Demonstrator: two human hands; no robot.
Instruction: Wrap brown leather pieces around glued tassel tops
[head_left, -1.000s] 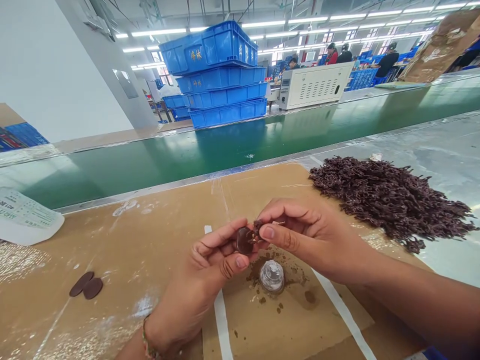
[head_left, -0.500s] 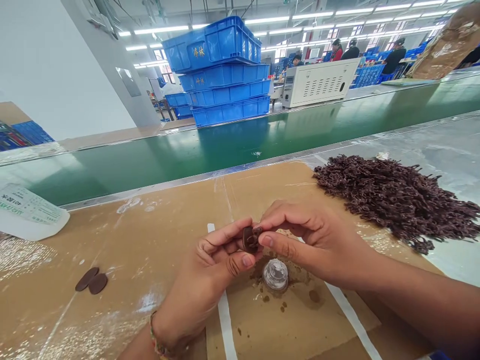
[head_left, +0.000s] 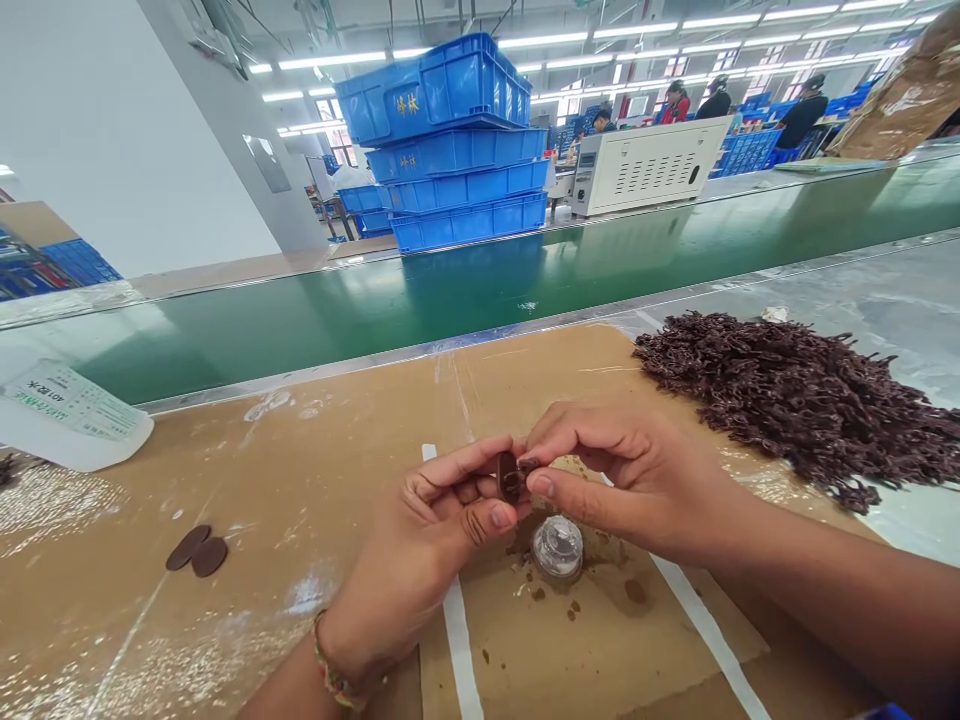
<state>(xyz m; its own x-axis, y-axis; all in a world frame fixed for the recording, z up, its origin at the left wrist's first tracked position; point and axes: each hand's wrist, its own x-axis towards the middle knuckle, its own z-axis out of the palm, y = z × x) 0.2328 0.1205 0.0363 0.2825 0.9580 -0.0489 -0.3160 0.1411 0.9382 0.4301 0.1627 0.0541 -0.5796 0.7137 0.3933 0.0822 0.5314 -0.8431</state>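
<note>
Between thumb and fingers, my left hand grips a dark brown oval disc, held on edge. My right hand pinches a small dark brown branched piece against the face of that disc; fingertips hide part of it. Just below the hands stands a small clear round pot with whitish, crusted walls, on a brown sheet marked by wet spots. Two more oval discs lie partly overlapping on the table at the left. A heap of dark brown branched pieces spreads at the right.
A white bottle lies on its side at the left edge. Beyond the brown-covered table runs a green conveyor belt. Stacked blue crates and a beige machine stand behind it. Several people are in the far background.
The view has shifted slightly, so everything sits a little further right. The disc has turned more edge-on in my left hand, and the branched piece shows a little apart from my fingers.
</note>
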